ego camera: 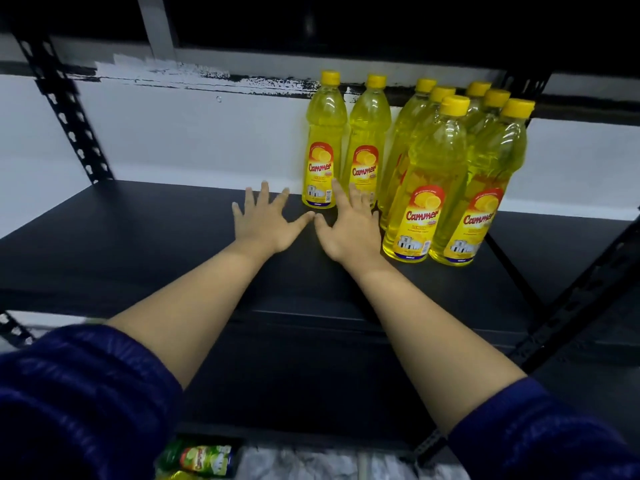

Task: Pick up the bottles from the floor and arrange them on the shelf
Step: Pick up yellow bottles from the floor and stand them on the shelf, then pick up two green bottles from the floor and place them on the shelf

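Bottles upright on shelf, beyond open left hand, right hand

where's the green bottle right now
In the head view the green bottle lies on its side at the bottom edge, left of centre, below the shelf front and under the left forearm.

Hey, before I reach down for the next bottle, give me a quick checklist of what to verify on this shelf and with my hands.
1. Left hand free: ok, fingers spread, holding nothing.
2. Right hand free: ok, fingers straight, gripping nothing.
3. Yellow bottles upright on the shelf: ok, all eight stand, caps on.
4. Space for more: ok, shelf's left part is bare.
5. Bottles left below: ok, a green-labelled bottle shows under the shelf edge.
6. Right fingers clear of the back bottles: cannot tell.
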`<action>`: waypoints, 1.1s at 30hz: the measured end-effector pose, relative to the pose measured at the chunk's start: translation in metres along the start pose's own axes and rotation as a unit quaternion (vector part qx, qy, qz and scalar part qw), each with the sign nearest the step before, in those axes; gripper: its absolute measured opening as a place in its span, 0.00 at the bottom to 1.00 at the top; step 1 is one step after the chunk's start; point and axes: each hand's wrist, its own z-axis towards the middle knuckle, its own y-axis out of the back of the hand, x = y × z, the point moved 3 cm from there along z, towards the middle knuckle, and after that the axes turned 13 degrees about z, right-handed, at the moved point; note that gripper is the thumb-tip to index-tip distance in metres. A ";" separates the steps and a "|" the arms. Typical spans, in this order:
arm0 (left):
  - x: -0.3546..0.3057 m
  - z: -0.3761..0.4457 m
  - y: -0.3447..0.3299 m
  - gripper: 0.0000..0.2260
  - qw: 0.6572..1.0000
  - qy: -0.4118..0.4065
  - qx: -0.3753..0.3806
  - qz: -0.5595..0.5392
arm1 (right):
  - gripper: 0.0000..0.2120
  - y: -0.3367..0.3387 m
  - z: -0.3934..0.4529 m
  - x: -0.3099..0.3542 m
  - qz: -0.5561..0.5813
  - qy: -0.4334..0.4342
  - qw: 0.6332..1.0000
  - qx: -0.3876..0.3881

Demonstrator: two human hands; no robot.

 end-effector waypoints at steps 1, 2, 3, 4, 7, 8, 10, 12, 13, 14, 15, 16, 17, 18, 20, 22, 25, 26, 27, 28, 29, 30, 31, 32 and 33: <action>0.008 -0.013 0.006 0.43 1.000 -0.004 0.003 0.007 | 0.38 0.001 -0.006 0.004 -0.018 0.003 1.000 0.024; 0.017 -0.027 0.012 0.44 1.000 -0.004 0.008 0.013 | 0.38 0.002 -0.013 0.007 -0.037 0.005 0.998 0.046; 0.026 -0.042 0.016 0.45 1.000 0.000 0.017 0.024 | 0.39 0.003 -0.021 0.009 -0.057 0.007 0.996 0.066; 0.035 -0.057 0.020 0.45 0.999 0.005 0.029 0.037 | 0.40 0.004 -0.029 0.012 -0.077 0.009 0.993 0.084; 0.064 -0.113 0.027 0.45 0.998 0.018 0.038 0.055 | 0.44 0.004 -0.060 0.019 -0.124 0.020 0.982 0.139; 0.074 -0.135 0.027 0.45 0.998 0.024 0.027 0.052 | 0.44 0.004 -0.074 0.021 -0.130 0.030 0.980 0.151; 0.094 -0.179 0.023 0.44 0.998 0.042 0.009 0.049 | 0.44 0.002 -0.105 0.023 -0.122 0.060 0.978 0.160; 0.113 -0.225 0.013 0.44 0.997 0.059 0.006 0.054 | 0.43 -0.001 -0.140 0.023 -0.100 0.090 0.978 0.157; 0.122 -0.248 0.006 0.44 0.996 0.069 0.010 0.055 | 0.43 -0.003 -0.159 0.023 -0.095 0.106 0.977 0.156; 0.130 -0.271 -0.003 0.44 0.995 0.082 0.011 0.054 | 0.42 -0.006 -0.177 0.024 -0.091 0.126 0.976 0.151; 0.137 -0.295 -0.012 0.43 0.994 0.096 0.011 0.050 | 0.42 -0.009 -0.195 0.024 -0.083 0.147 0.975 0.144; 0.144 -0.319 -0.022 0.44 0.993 0.111 0.011 0.046 | 0.41 -0.014 -0.214 0.025 -0.067 0.165 0.974 0.137; 0.151 -0.343 -0.033 0.44 0.991 0.126 0.012 0.040 | 0.40 -0.019 -0.233 0.026 -0.044 0.179 0.974 0.135; 0.157 -0.366 -0.044 0.44 0.989 0.141 0.012 0.033 | 0.40 -0.025 -0.253 0.026 -0.020 0.190 0.972 0.136; 0.169 -0.410 -0.070 0.44 0.985 0.170 0.015 0.023 | 0.39 -0.045 -0.293 0.021 0.012 0.201 0.967 0.156; 0.181 -0.450 -0.100 0.44 0.980 0.198 0.019 0.009 | 0.39 -0.073 -0.332 0.009 0.024 0.200 0.961 0.187; 0.199 -0.503 -0.150 0.43 0.974 0.226 0.026 0.001 | 0.40 -0.121 -0.383 -0.014 0.036 0.187 0.954 0.231; 0.207 -0.519 -0.166 0.43 0.972 0.233 0.030 0.000 | 0.40 -0.138 -0.400 -0.021 0.039 0.181 0.951 0.247; 0.214 -0.535 -0.183 0.43 0.970 0.241 0.038 -0.005 | 0.41 -0.154 -0.416 -0.028 0.041 0.174 0.948 0.263; 0.221 -0.549 -0.199 0.44 0.966 0.252 0.048 -0.014 | 0.41 -0.171 -0.433 -0.035 0.042 0.169 0.945 0.277; 0.229 -0.564 -0.216 0.44 0.962 0.265 0.057 -0.023 | 0.41 -0.187 -0.449 -0.042 0.044 0.166 0.942 0.289; 0.237 -0.578 -0.232 0.45 0.959 0.276 0.066 -0.027 | 0.41 -0.204 -0.465 -0.048 0.045 0.166 0.938 0.301; 0.245 -0.591 -0.248 0.45 0.955 0.285 0.076 -0.025 | 0.41 -0.219 -0.480 -0.053 0.044 0.164 0.934 0.315; 0.253 -0.604 -0.265 0.45 0.952 0.293 0.086 -0.023 | 0.41 -0.235 -0.495 -0.058 0.041 0.164 0.928 0.332; 0.261 -0.615 -0.281 0.45 0.950 0.298 0.096 -0.023 | 0.41 -0.251 -0.509 -0.061 0.039 0.165 0.922 0.348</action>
